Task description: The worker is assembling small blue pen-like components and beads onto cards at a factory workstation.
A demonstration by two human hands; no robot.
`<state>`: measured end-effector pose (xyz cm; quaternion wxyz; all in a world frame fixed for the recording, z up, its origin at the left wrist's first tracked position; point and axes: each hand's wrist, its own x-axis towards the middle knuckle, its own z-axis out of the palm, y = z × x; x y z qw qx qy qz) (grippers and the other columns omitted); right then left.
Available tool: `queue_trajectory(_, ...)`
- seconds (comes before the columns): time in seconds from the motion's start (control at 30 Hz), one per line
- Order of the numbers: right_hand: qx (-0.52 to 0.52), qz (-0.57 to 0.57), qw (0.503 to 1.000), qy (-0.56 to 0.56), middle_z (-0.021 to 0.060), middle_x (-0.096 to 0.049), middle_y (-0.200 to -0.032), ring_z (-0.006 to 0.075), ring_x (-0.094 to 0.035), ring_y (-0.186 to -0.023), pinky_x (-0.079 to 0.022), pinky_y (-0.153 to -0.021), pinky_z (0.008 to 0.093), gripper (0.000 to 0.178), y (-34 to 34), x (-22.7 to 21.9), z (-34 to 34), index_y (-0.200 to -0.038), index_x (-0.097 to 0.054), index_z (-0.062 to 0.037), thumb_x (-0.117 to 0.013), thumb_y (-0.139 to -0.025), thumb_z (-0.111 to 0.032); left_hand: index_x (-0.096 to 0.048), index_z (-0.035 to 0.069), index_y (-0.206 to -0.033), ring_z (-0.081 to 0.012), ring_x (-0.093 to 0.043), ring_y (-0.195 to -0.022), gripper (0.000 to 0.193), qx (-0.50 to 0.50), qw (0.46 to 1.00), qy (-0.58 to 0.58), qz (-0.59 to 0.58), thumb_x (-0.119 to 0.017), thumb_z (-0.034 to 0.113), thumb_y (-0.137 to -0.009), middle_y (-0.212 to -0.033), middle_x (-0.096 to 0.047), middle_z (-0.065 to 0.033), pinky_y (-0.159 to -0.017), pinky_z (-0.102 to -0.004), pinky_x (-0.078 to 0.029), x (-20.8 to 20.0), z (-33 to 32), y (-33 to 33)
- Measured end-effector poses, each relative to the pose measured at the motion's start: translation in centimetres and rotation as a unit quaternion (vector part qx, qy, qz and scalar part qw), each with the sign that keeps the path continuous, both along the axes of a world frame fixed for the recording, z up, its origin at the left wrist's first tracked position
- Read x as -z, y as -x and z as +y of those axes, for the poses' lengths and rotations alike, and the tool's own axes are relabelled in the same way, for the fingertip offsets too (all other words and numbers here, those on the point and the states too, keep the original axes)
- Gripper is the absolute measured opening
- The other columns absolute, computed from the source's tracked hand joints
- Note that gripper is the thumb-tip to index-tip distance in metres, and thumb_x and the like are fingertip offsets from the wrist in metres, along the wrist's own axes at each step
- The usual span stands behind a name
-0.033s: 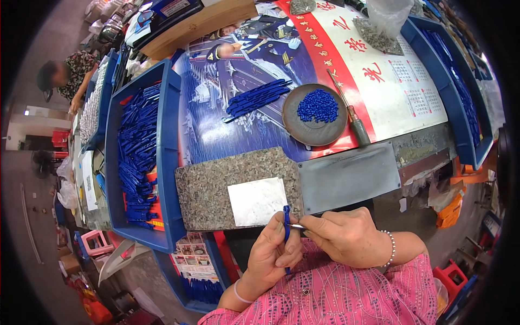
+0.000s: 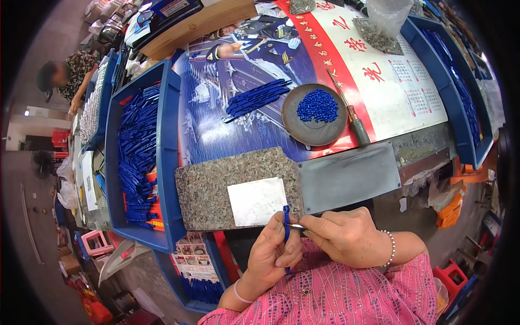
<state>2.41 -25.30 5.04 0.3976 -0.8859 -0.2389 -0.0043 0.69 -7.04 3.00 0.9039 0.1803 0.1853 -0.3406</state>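
- Table [image 2: 425,145], which carries a printed poster [image 2: 374,103], lies in front of the person.
- Blue bin [image 2: 170,141] stands at the left, filled with many blue pieces [image 2: 138,127].
- Granite slab [image 2: 206,189], with white paper [image 2: 257,201] on it, is at the near edge, beside a grey plate [image 2: 349,176].
- Right hand [image 2: 346,238] pinches a thin pointed tool [image 2: 296,226] between thumb and fingers.
- Left hand [image 2: 273,246] grasps a blue plastic strip [image 2: 287,232], just beyond the lap.
- Round dish [image 2: 303,132] holds small blue beads [image 2: 318,105], well apart from both hands.
- Strip has its long axis pointing away from the body; right hand is just to its right.
- Tool lies across this axis, its tip toward the strip's upper half; whether they touch, I cannot tell.
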Motion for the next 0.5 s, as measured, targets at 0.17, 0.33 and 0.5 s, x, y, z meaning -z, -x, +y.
queue_trajectory(0.17, 0.009, 0.005, 1.0, -0.008, 0.0021, -0.052, -0.058, 0.0163, -0.055, -0.047, -0.039, -0.039, 0.0289, 0.029, -0.05, 0.03, 0.13, -0.099, -0.061, -0.006, -0.067, -0.07, -0.009, -0.044, 0.008, -0.114, -0.0048, -0.032, -0.039, 0.024, -0.002, 1.0, -0.009, -0.01, -0.043, 0.022, -0.094, -0.065, -0.044, 0.0001, -0.04, -0.0202, -0.028, 0.13, -0.05, -0.07)
queue_trajectory(0.33, 0.008, 0.001, 1.0, -0.001, 0.0017, -0.051, -0.057, 0.016, -0.054, -0.046, -0.039, -0.038, 0.029, 0.029, -0.14, 0.03, 0.18, -0.099, -0.061, -0.0061, -0.066, -0.07, -0.009, -0.044, 0.009, -0.112, -0.0049, -0.031, -0.039, 0.023, -0.002, 1.0, -0.019, -0.008, -0.044, 0.023, -0.094, -0.065, -0.044, -0.0001, -0.04, -0.0206, -0.028, 0.12, -0.1, -0.06)
queue_trajectory(0.5, 0.006, -0.009, 1.0, 0.004, 0.001, -0.048, -0.055, 0.0155, -0.052, -0.044, -0.038, -0.037, 0.0287, 0.03, -0.07, 0.09, 0.09, -0.099, -0.061, -0.0062, -0.067, -0.07, -0.009, -0.044, 0.008, -0.112, -0.0061, -0.029, -0.039, 0.021, -0.009, 1.0, 0.002, -0.023, -0.04, 0.021, -0.096, -0.069, -0.048, -0.0053, -0.042, -0.0215, -0.03, 0.4, -0.04, 0.1)
